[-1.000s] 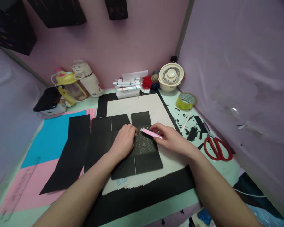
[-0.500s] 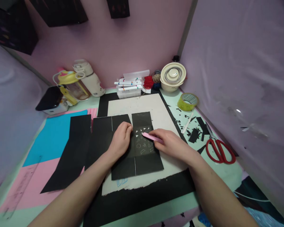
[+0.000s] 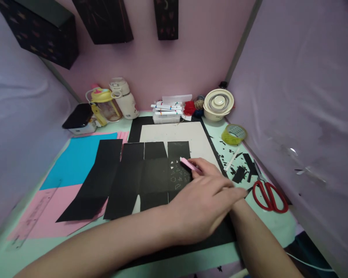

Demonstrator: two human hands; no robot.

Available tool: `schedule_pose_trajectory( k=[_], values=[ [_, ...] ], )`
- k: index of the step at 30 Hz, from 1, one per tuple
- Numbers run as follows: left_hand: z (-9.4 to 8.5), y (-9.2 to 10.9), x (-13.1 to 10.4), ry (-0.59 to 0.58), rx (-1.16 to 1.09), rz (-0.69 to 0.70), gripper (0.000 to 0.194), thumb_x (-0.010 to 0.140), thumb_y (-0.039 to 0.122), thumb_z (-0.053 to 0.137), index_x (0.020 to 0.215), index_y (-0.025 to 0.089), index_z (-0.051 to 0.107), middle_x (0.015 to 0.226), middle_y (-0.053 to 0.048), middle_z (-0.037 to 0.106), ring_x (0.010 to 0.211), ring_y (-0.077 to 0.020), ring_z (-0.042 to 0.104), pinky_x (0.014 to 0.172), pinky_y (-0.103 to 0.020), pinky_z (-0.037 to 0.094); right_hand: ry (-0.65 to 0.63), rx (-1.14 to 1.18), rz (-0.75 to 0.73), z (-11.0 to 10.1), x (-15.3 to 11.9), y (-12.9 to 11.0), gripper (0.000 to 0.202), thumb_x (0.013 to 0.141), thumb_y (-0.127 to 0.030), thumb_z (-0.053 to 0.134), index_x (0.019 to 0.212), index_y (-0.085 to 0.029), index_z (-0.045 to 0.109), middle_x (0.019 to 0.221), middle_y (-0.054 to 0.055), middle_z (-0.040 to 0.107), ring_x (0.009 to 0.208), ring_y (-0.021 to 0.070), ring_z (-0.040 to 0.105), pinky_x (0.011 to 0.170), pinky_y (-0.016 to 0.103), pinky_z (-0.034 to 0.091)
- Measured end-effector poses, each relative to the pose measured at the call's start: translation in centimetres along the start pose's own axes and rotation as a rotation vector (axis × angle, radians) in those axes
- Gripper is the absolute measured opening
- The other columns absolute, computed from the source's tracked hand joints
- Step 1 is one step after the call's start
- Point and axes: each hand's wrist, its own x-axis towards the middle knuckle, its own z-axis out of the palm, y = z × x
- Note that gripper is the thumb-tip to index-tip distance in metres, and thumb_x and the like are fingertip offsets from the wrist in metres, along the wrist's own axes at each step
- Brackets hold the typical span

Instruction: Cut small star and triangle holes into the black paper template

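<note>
Left arm: my forearm (image 3: 104, 243) runs up from the lower left of the frame; my left hand (image 3: 204, 206) lies back-up across my right wrist, right of centre.
Left fingers: close together, reaching rightward; undersides hidden, so I cannot tell whether they clasp the wrist.
Right hand: partly covered by the left; my right hand (image 3: 208, 168) has its fingers clamped on a pink pen-like tool (image 3: 190, 165), tip up and left.
Black card: the creased black card (image 3: 155, 175) spreads across the centre; the tool tip is over its right panel, among small cut-out and outlined shapes (image 3: 178, 179).
Change, left hand: half a second ago it was on the card, left of the shapes; now it is off there, over the right wrist.
Change, view: more of the dark boxes (image 3: 166, 23) shows along the top edge; tool grip unchanged.
Marker box: clear box (image 3: 166, 119), upper centre, heaped with white markers (image 3: 168, 108).
Bottles: yellow-lidded jug (image 3: 111, 110), upper left, brownish inside; cream bottle (image 3: 128, 106) beside it, capped, contents hidden.
Bowl: cream lidded bowl (image 3: 214, 116), upper right; contents hidden.
</note>
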Motion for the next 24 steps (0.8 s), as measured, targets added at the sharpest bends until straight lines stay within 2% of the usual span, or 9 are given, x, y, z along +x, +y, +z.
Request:
schedule_pose_trajectory(
  k=[3,5,8,10,12,15,17,20,24],
  values=[
    [-0.8,-2.2,-3.9,-0.013,0.162,-0.111,0.024,0.095,0.015,0.044,0.111,0.015,0.062,0.114,-0.009,0.065,0.108,-0.021,0.059,0.093,-0.038,0.049,-0.015,-0.076,-0.015,-0.3,0.2,-0.1,0.039,0.086,-0.014,0.049,0.123,-0.022,0.06,0.115,0.007,0.066,0.098,0.0229,0.062,0.088,0.039,0.05],
    [-1.4,-4.6,-6.2,-0.022,0.301,-0.3,0.023,0.096,0.02,0.047,0.112,0.015,0.063,0.119,-0.012,0.064,0.11,-0.0236,0.059,0.094,-0.042,0.049,0.019,-0.062,-0.036,-0.4,0.3,-0.2,0.043,0.089,-0.015,0.045,0.13,-0.023,0.056,0.123,0.007,0.063,0.105,0.022,0.061,0.094,0.039,0.047],
    [-2.0,-7.3,-8.3,-0.109,0.428,-0.513,0.049,0.088,0.037,0.065,0.128,0.01,0.056,0.143,-0.02,0.048,0.136,-0.037,0.04,0.107,-0.057,0.036,0.045,0.015,-0.032,-0.3,0.5,-0.2,0.046,0.093,-0.018,0.04,0.136,-0.027,0.052,0.122,0.006,0.063,0.103,0.0197,0.061,0.095,0.038,0.047],
    [-2.1,-7.6,-8.7,-0.205,0.326,-0.439,0.053,0.087,0.04,0.066,0.132,0.015,0.054,0.145,-0.016,0.048,0.138,-0.0351,0.037,0.113,-0.06,0.026,0.056,0.043,-0.014,-0.2,0.6,0.0,0.044,0.093,-0.019,0.04,0.134,-0.026,0.056,0.112,0.006,0.066,0.092,0.0182,0.063,0.088,0.036,0.05],
    [-2.2,-6.9,-8.6,-0.288,0.082,-0.279,0.037,0.095,0.037,0.056,0.129,0.022,0.057,0.135,-0.006,0.06,0.129,-0.0227,0.051,0.116,-0.046,0.029,0.071,0.07,0.012,0.0,0.8,0.4,0.043,0.093,-0.021,0.042,0.133,-0.026,0.058,0.104,0.006,0.066,0.078,0.0158,0.062,0.078,0.033,0.052],
    [-2.5,-6.0,-8.4,-0.215,-0.084,-0.24,0.03,0.1,0.032,0.047,0.125,0.021,0.059,0.126,-0.003,0.065,0.118,-0.0139,0.059,0.106,-0.028,0.042,0.077,0.196,0.072,0.3,1.0,0.7,0.04,0.094,-0.028,0.044,0.131,-0.027,0.059,0.101,0.005,0.063,0.063,0.0113,0.056,0.06,0.027,0.049],
    [-2.6,-6.2,-8.7,-0.224,0.004,-0.251,0.035,0.097,0.036,0.052,0.127,0.019,0.058,0.135,-0.007,0.06,0.128,-0.0188,0.052,0.11,-0.034,0.038,0.067,0.314,0.122,0.4,1.1,0.6,0.036,0.094,-0.033,0.046,0.126,-0.027,0.062,0.098,0.005,0.061,0.058,0.0095,0.054,0.052,0.024,0.046],
    [-2.1,-7.6,-9.7,-0.348,0.177,-0.232,0.061,0.088,0.052,0.061,0.139,0.02,0.049,0.151,-0.01,0.041,0.142,-0.0281,0.033,0.117,-0.049,0.024,0.076,0.499,0.203,0.2,1.3,0.2,0.03,0.091,-0.034,0.052,0.114,-0.023,0.068,0.093,0.004,0.064,0.057,0.0094,0.055,0.051,0.024,0.047],
    [-1.2,-8.9,-10.7,-0.251,0.407,-0.402,0.066,0.092,0.054,0.053,0.145,0.016,0.042,0.155,-0.013,0.033,0.145,-0.0298,0.026,0.117,-0.053,0.023,0.165,0.803,0.258,-0.7,1.5,0.0,0.032,0.084,-0.027,0.054,0.113,-0.02,0.066,0.101,0.009,0.069,0.086,0.0199,0.067,0.073,0.034,0.056]
  ],
)
